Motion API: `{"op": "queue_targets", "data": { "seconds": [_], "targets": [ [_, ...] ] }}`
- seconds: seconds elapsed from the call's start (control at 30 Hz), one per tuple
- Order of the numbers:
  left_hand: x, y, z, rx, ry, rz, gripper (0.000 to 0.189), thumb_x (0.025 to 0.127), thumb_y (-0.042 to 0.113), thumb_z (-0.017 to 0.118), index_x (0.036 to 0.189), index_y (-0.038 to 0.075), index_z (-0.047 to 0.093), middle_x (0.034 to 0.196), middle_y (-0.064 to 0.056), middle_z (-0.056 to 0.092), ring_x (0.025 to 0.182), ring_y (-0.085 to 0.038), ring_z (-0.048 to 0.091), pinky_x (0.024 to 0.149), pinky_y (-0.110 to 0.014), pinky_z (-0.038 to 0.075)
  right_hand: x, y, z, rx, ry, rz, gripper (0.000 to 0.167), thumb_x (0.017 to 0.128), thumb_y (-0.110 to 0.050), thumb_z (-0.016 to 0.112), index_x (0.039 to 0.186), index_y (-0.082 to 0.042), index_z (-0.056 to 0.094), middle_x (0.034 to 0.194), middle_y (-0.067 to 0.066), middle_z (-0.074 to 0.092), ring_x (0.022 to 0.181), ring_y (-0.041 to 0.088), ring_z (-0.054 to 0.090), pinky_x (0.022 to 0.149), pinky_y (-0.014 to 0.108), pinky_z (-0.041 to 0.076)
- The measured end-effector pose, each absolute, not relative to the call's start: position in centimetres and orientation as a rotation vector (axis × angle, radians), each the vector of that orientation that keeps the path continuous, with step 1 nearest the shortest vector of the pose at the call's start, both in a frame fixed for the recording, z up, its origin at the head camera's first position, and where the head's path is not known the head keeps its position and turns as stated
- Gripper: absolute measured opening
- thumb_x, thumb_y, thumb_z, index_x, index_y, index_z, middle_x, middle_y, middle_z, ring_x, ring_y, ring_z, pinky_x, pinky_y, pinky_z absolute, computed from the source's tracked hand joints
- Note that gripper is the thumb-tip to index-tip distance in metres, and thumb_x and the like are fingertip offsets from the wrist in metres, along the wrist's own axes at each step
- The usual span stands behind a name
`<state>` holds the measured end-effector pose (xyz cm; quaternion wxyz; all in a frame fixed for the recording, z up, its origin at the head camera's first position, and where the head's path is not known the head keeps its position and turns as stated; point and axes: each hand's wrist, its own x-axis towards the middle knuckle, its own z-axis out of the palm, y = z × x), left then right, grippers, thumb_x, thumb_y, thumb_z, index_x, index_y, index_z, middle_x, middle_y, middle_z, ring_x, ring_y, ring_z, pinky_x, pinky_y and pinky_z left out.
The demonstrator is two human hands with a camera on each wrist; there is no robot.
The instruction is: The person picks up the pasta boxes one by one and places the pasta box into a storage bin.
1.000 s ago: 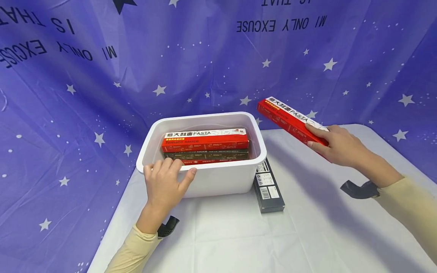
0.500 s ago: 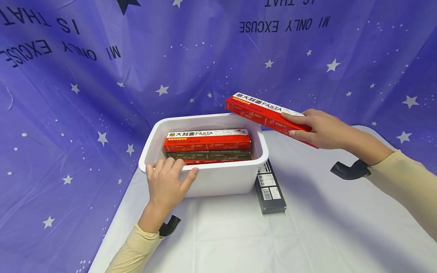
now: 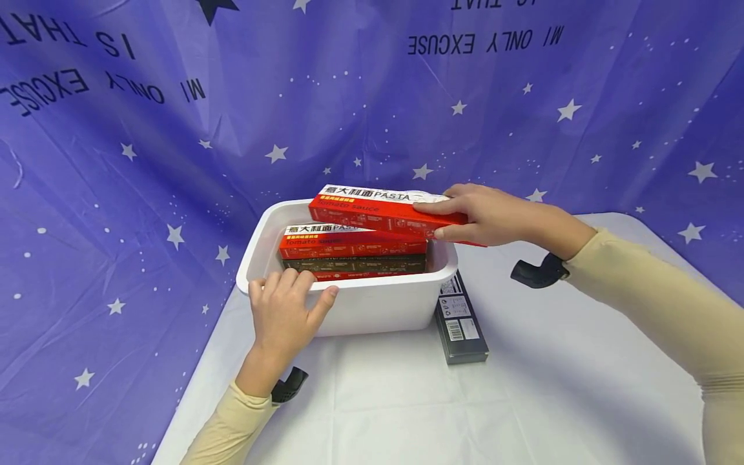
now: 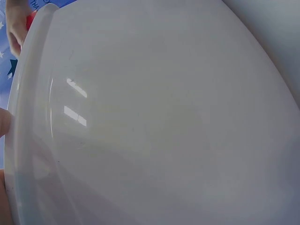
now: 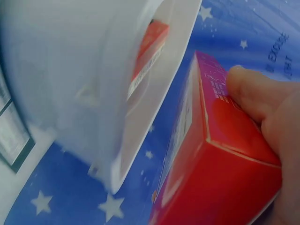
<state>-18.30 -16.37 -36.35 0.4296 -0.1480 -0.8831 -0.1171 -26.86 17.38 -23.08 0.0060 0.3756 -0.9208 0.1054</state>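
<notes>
My right hand [image 3: 494,216] grips a red and white pasta box [image 3: 372,213] near its right end, thumb on the near side and fingers over the top. The box is held over the back right of a white plastic bin [image 3: 372,310], tilted slightly down to the right. Its red end fills much of the right wrist view. Inside the bin stand a matching red pasta box [image 3: 325,245], a dark box [image 3: 354,265] and a red one [image 3: 378,276] against the near wall. My left hand [image 3: 281,316] holds the bin's front rim, fingers hooked over it.
On the white tablecloth [image 3: 395,400], a dark grey box [image 3: 463,329] with a barcode lies against the bin's right side. A purple star-patterned cloth [image 3: 360,110] hangs behind the table and down its left side.
The right hand has carried the red pasta box leftward from the right of the bin to above it, turning it more level. My left hand keeps its place on the rim.
</notes>
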Motion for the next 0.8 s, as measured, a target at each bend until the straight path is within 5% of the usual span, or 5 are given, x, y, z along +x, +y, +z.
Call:
{"op": "queue_targets", "data": {
  "seconds": [0.17,0.47,0.8],
  "targets": [
    [-18.3,-16.4,-36.4,-0.373,-2.184,-0.294,0.074,0.101,0.069,0.031,0.077,0.005,0.059,0.070,-0.015,0.058,0.066,-0.036,0.050,0.069,-0.051,0.029,-27.1,14.6,-23.2,1.284,-2.885,0.284,0.056,0.095,-0.035,0.070,0.148,-0.032,0.053,0.124,0.013,0.063,0.104,0.025,0.057,0.081,0.040,0.046],
    [-18.3,-16.4,-36.5,-0.376,-2.176,-0.289,0.072,0.101,0.069,0.031,0.076,0.007,0.057,0.071,-0.014,0.059,0.069,-0.036,0.052,0.070,-0.051,0.030,-26.8,10.7,-23.9,1.509,-2.827,0.192,0.054,0.093,-0.039,0.072,0.145,-0.033,0.057,0.096,0.005,0.061,0.086,0.018,0.052,0.071,0.034,0.042],
    [-18.3,-16.4,-36.4,-0.377,-2.182,-0.285,0.072,0.101,0.069,0.031,0.076,0.006,0.056,0.073,-0.015,0.059,0.069,-0.037,0.052,0.070,-0.051,0.029,-27.8,9.1,-25.5,1.667,-2.912,0.243,0.051,0.096,-0.033,0.069,0.145,-0.030,0.056,0.120,0.001,0.073,0.094,0.016,0.057,0.083,0.032,0.041]
  ]
}}
